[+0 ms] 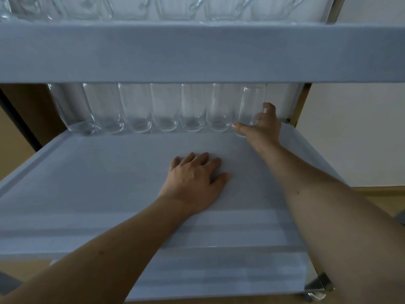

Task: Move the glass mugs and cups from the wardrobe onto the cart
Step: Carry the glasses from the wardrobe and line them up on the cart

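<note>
- Head view shows your right hand [262, 126] wrapped around the last glass [252, 106] at the right end of a row of glasses [162, 108] along the back of the cart's lower shelf [109, 172]; thumb in front, fingers curled behind.
- Your left hand [195, 183] lies flat on the shelf liner, fingers straight and loosely spread, holding nothing.
- Whether the glass base is fully down is hard to tell, since your thumb covers it. Feel it sit flat before you let go.
- Its neighbour on the left is just beside it, perhaps touching. Ease the glass straight down rather than sliding it sideways, so the two don't knock.
- Open the fingers outward and draw the hand back toward you, low, under the upper shelf [197, 51], which hangs close above the rims.
- Keep the left palm pressing the liner so it doesn't creep and tip the row.
- More mugs [175, 7] sit on the top shelf; the front of the lower shelf looks like the place for the next row.
</note>
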Available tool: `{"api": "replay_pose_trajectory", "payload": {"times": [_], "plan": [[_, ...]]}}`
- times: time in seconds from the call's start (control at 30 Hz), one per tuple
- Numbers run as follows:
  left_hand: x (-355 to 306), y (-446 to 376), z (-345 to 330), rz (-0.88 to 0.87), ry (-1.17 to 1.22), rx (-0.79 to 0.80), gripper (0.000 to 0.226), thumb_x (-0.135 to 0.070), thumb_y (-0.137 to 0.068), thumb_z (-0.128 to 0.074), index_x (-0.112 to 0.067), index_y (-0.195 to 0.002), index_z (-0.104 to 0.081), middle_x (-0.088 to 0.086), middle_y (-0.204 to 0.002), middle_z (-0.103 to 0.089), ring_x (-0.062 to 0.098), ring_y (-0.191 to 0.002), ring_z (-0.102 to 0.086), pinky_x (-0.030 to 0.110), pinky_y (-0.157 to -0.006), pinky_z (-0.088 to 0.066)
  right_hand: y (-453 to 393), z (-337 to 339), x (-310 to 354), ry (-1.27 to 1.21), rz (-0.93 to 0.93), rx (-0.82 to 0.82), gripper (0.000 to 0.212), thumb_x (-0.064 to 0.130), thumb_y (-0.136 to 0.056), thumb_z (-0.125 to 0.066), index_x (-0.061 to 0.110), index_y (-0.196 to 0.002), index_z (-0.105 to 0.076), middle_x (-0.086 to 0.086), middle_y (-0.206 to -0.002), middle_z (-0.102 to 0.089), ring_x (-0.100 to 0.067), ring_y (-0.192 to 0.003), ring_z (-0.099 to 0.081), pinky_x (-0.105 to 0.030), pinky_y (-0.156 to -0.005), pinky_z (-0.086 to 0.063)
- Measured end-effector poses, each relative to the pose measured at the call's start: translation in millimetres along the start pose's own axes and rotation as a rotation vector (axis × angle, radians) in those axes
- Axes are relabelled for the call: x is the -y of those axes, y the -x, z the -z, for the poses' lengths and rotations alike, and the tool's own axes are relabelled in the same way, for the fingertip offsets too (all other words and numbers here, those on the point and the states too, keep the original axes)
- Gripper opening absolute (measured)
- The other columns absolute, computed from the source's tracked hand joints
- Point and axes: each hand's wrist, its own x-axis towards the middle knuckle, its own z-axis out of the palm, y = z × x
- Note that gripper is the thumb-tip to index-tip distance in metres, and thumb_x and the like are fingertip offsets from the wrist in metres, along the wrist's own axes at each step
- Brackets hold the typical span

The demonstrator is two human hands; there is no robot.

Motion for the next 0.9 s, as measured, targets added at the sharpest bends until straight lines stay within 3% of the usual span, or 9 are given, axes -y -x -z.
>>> {"api": "replay_pose_trajectory", "payload": {"times": [0.07,0.23,0.53,0.73,0.83,0.9], "plan": [[1,0,-1,0.008,0.002,0.007,0.062,-0.070,-0.093,-0.023,-0.038,-0.138,-0.052,-0.003,-0.149,-0.051,0.027,-0.140,-0.042,0.047,-0.116,-0.028,-7,-4,-3,-0.016,-0.007,-0.010,0.100,0.033,-0.062,-0.096,0.011,-0.143,-0.041,-0.006,-0.124,-0.057,-0.024,-0.116,-0.058,-0.026,-0.091,-0.045],[1,-3,-4,0.000,-0.028,0.034,0.057,-0.067,-0.099,-0.028,-0.039,-0.145,-0.044,-0.002,-0.158,-0.040,0.027,-0.146,-0.034,0.049,-0.119,-0.023,-18,-8,-10,-0.027,-0.008,0.009,0.100,0.035,-0.068,-0.093,0.011,-0.148,-0.039,-0.011,-0.139,-0.055,-0.023,-0.125,-0.055,-0.031,-0.103,-0.045],[2,-6,-6,-0.011,-0.037,0.009,0.056,-0.066,-0.098,-0.030,-0.037,-0.143,-0.046,-0.003,-0.156,-0.043,0.025,-0.143,-0.036,0.048,-0.117,-0.026,-19,-8,-12,-0.045,0.013,0.024,0.097,0.036,-0.073,-0.090,0.013,-0.152,-0.037,-0.010,-0.141,-0.053,-0.022,-0.129,-0.052,-0.033,-0.108,-0.043],[3,-4,-7,0.004,-0.013,-0.017,0.055,-0.068,-0.097,-0.033,-0.039,-0.141,-0.048,-0.004,-0.154,-0.045,0.026,-0.142,-0.038,0.048,-0.117,-0.026,-19,-5,-13,-0.060,-0.056,0.004,0.110,0.036,-0.069,-0.092,0.010,-0.155,-0.029,-0.004,-0.139,-0.055,-0.022,-0.131,-0.052,-0.020,-0.099,-0.038],[2,-4,-7,0.006,-0.016,-0.025,0.054,-0.067,-0.097,-0.035,-0.039,-0.140,-0.050,-0.004,-0.153,-0.047,0.025,-0.141,-0.039,0.047,-0.117,-0.027,-14,2,-10,-0.006,-0.095,0.042,0.122,0.033,-0.065,-0.095,0.014,-0.159,-0.020,-0.010,-0.156,-0.040,-0.026,-0.142,-0.042,-0.035,-0.116,-0.036],[1,-4,-5,0.013,-0.001,-0.021,0.053,-0.067,-0.097,-0.036,-0.039,-0.140,-0.050,-0.004,-0.153,-0.047,0.026,-0.141,-0.039,0.046,-0.117,-0.026,-6,8,-9,0.054,-0.096,0.068,0.123,0.032,-0.065,-0.096,0.015,-0.160,-0.018,-0.011,-0.158,-0.036,-0.028,-0.144,-0.039,-0.041,-0.117,-0.036]]}}
